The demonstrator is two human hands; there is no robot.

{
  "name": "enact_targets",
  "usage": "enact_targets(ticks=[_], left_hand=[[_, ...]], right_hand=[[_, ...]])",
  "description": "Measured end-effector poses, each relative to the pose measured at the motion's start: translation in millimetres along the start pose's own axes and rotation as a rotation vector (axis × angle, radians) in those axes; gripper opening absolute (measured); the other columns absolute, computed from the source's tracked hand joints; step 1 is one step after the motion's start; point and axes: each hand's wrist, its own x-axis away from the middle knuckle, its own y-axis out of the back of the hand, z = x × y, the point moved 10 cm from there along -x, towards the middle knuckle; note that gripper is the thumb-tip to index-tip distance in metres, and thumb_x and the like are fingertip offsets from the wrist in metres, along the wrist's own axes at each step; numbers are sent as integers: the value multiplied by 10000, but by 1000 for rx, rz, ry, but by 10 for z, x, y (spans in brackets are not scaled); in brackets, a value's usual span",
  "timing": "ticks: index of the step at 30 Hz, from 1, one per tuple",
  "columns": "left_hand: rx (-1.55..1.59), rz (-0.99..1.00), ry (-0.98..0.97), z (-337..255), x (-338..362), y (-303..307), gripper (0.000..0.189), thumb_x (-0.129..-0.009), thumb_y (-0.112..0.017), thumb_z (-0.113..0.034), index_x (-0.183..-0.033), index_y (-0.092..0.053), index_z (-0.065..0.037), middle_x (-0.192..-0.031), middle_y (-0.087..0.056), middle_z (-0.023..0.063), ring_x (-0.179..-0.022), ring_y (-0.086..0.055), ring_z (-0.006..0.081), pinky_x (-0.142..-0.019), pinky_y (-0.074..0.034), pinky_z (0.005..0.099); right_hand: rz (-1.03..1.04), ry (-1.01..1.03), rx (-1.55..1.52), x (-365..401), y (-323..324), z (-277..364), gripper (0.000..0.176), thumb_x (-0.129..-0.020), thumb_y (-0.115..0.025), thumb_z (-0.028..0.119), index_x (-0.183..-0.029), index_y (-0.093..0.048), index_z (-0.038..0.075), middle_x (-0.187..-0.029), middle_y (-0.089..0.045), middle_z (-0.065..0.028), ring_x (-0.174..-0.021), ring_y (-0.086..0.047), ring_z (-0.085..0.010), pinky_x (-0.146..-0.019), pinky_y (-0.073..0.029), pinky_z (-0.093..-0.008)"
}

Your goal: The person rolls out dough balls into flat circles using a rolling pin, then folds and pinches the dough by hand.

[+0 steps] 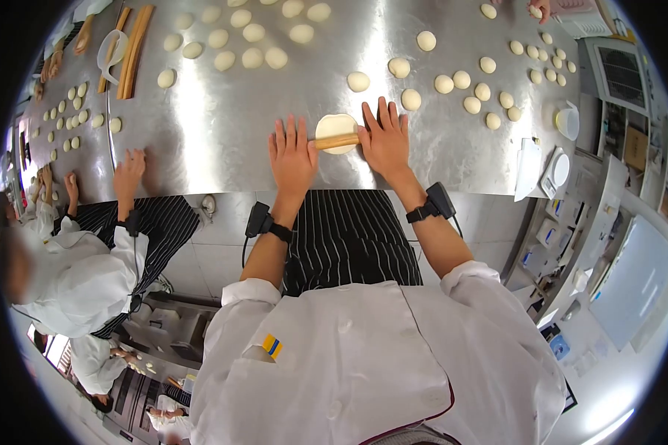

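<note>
A flattened round of dough (337, 126) lies on the steel table in front of me, with a short wooden rolling pin (337, 142) across it. My left hand (293, 157) rests flat over the pin's left end, fingers stretched forward. Over the right end lies my right hand (386, 142), its fingers spread and also pointing away from me. Both palms hide the pin's ends, and neither hand is wrapped round it. Closest to the right fingertips is a dough ball (411, 99); another dough ball (358, 81) sits beyond the flattened round.
Several dough balls are scattered over the steel table (237, 148). Wooden sticks (135, 52) and a clear plastic container (113, 55) lie at the upper left. A scale (555, 172) and a cup (567, 122) stand at the right edge. A co-worker's hand (129, 174) rests at left.
</note>
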Motion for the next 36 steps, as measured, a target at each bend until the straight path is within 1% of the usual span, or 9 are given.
enact_targets(ticks=[10,13,15,16,19,23,30,31,36], left_hand=[[60,77,-35,-55,455,18,606,-1045,-557,-272,-1621,-452,-115,-1637,-455,183,-1503,-397,445,-1224,-295,601],[44,59,-31,-72,538,31,613,-1034,-598,-248,-1621,-454,-147,-1571,-507,168,-1447,-447,429,-1225,-293,604],[40,63,-15,-35,579,8,581,-991,-654,-173,-1558,-532,-161,-1437,-572,128,-1359,-508,378,-1196,-329,576],[40,60,-16,-8,583,6,581,-991,-654,-173,-1558,-532,-161,-1437,-572,128,-1359,-508,378,-1196,-329,576],[90,-2,-118,-30,628,130,503,-942,-684,-103,-1441,-634,-148,-1268,-602,90,-1250,-550,317,-1136,-371,545],[190,46,-156,-97,624,475,440,-911,-719,-115,-1350,-696,-137,-1222,-607,72,-1197,-563,297,-1098,-381,526],[210,54,-133,0,140,91,472,-933,-724,-177,-1398,-668,-123,-1252,-611,77,-1201,-556,300,-1095,-393,525],[209,54,-131,14,161,39,472,-933,-724,-177,-1398,-668,-123,-1252,-611,77,-1201,-556,300,-1095,-393,525],[121,84,-142,-53,89,60,592,-1017,-613,-286,-1555,-501,-65,-1477,-540,113,-1344,-481,349,-1127,-368,550]], right_hand=[[66,-99,-85,602,-22,-50,549,-1005,-656,450,-1532,-590,311,-1714,-346,-149,-1558,-339,-375,-1209,-179,-773],[49,-133,-113,665,-31,-100,520,-933,-743,387,-1441,-671,311,-1626,-462,-97,-1479,-438,-315,-1207,-188,-777],[-29,-85,-173,696,-2,-97,431,-890,-783,358,-1300,-736,232,-1393,-614,-31,-1329,-539,-260,-1194,-238,-738],[-33,-84,-171,714,-23,-113,431,-890,-783,358,-1300,-736,232,-1393,-614,-31,-1329,-539,-260,-1194,-238,-738],[-134,44,-226,801,92,-58,332,-863,-800,349,-1127,-735,158,-1093,-667,27,-1144,-583,-225,-1114,-316,-552],[-123,108,-266,857,596,20,371,-859,-806,340,-1162,-734,138,-1102,-671,3,-1129,-585,-231,-1075,-326,-506],[-190,68,-275,460,208,-91,341,-868,-810,298,-1161,-747,136,-1132,-658,-20,-1131,-577,-255,-1067,-339,-486],[-70,29,-273,449,-7,-156,426,-922,-764,327,-1305,-701,151,-1307,-622,-68,-1271,-537,-295,-1138,-298,-549],[-109,8,-100,447,15,-5,599,-1005,-648,399,-1548,-518,183,-1567,-441,-150,-1481,-375,-353,-1217,-151,-670]])
